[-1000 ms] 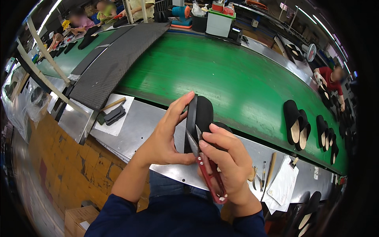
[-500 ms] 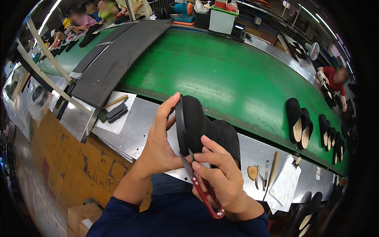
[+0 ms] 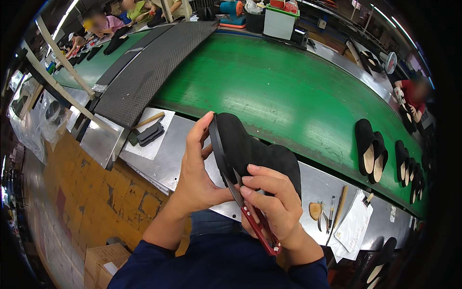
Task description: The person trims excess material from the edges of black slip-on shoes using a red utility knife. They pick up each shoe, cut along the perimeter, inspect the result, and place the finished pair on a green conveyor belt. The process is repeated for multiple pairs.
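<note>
A black slipper (image 3: 236, 139) is held up on its side in front of me, its thick sole edge facing left. My left hand (image 3: 195, 168) grips that edge, fingers stretched along the sole and thumb underneath. A second rounded black part (image 3: 284, 166) bulges at its right; whether it belongs to another slipper I cannot tell. In my right hand (image 3: 272, 204) are red-handled thread snips (image 3: 262, 231), blades pointing up and slightly parted against the sole edge by my left thumb. The right fingers also rest near the slipper's upper.
A green conveyor belt (image 3: 250, 77) runs beyond the metal bench (image 3: 192, 130). Black slippers (image 3: 370, 151) stand on it at the right. Pliers (image 3: 321, 219), a wooden stick (image 3: 340, 204) and papers (image 3: 353, 224) lie right of me; black blocks (image 3: 150, 134) lie left. Co-workers sit farther off.
The view has shifted slightly, so the surroundings sit a little farther right. The slipper has tilted a little, and the snips' blades have drawn closer together at the sole edge.
</note>
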Action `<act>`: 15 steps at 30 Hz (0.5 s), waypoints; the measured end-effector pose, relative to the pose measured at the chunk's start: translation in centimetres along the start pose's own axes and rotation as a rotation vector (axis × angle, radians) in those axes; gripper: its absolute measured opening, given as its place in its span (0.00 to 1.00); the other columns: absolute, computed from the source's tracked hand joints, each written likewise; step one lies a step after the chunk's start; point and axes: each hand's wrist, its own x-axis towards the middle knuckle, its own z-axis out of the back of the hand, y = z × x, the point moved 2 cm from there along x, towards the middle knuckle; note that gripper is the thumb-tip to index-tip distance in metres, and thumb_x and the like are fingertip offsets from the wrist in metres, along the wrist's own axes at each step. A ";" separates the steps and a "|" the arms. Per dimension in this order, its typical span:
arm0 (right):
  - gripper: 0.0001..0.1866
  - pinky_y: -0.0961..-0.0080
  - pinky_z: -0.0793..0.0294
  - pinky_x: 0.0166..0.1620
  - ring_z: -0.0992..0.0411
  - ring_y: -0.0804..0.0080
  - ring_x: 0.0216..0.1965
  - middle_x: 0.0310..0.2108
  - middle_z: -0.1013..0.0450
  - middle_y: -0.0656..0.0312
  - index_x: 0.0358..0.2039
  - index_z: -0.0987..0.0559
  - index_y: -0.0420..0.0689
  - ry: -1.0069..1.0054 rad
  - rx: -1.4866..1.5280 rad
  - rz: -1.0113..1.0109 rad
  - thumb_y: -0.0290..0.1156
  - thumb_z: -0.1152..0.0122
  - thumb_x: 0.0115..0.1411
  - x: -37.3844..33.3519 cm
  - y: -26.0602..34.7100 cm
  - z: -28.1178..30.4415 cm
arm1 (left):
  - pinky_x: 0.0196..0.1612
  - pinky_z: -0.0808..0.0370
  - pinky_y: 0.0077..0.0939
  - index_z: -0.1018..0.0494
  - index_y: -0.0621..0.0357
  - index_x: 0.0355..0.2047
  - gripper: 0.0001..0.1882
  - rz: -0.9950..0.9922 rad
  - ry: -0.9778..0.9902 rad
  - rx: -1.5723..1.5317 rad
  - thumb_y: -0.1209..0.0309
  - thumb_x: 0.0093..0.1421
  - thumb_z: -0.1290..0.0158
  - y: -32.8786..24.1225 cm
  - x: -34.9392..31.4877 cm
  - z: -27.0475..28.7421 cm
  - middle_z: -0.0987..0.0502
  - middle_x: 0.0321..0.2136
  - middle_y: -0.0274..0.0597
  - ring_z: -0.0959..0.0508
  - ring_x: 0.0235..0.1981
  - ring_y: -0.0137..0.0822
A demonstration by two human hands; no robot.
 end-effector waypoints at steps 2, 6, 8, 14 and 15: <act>0.18 0.66 0.19 0.43 0.22 0.52 0.45 0.40 0.24 0.53 0.39 0.19 0.38 -0.018 -0.017 0.007 0.25 0.29 0.45 0.2 -0.1 -0.3 | 0.63 0.33 0.50 0.55 0.60 0.69 0.65 -0.001 -0.013 -0.002 0.66 0.36 0.24 0.2 -0.1 -0.1 0.42 0.64 0.51 0.38 0.67 0.48; 0.17 0.67 0.19 0.41 0.21 0.53 0.42 0.39 0.24 0.54 0.37 0.19 0.38 -0.053 -0.044 0.020 0.24 0.29 0.44 0.3 -0.4 -0.6 | 0.62 0.31 0.48 0.55 0.61 0.69 0.65 0.004 -0.029 -0.020 0.67 0.36 0.24 0.5 -0.2 -0.1 0.42 0.64 0.51 0.38 0.66 0.48; 0.17 0.68 0.19 0.41 0.21 0.54 0.42 0.38 0.24 0.55 0.36 0.19 0.39 -0.038 -0.032 -0.003 0.23 0.29 0.43 0.7 -0.3 -0.6 | 0.62 0.31 0.47 0.55 0.61 0.69 0.65 -0.020 -0.032 -0.029 0.67 0.37 0.24 0.6 -0.2 -0.1 0.43 0.64 0.52 0.37 0.66 0.48; 0.14 0.68 0.19 0.41 0.21 0.56 0.41 0.36 0.23 0.57 0.34 0.19 0.39 0.045 0.036 -0.048 0.21 0.29 0.45 1.6 -0.1 -0.5 | 0.61 0.30 0.45 0.57 0.62 0.69 0.65 -0.081 -0.039 0.005 0.67 0.39 0.24 0.5 -0.5 0.2 0.43 0.64 0.53 0.36 0.65 0.47; 0.13 0.68 0.19 0.41 0.21 0.56 0.41 0.36 0.23 0.57 0.34 0.19 0.39 0.056 0.045 -0.051 0.20 0.30 0.45 1.7 -0.2 -0.4 | 0.61 0.30 0.45 0.57 0.62 0.69 0.65 -0.077 -0.044 0.008 0.67 0.39 0.24 0.5 -0.5 0.2 0.43 0.64 0.53 0.36 0.65 0.47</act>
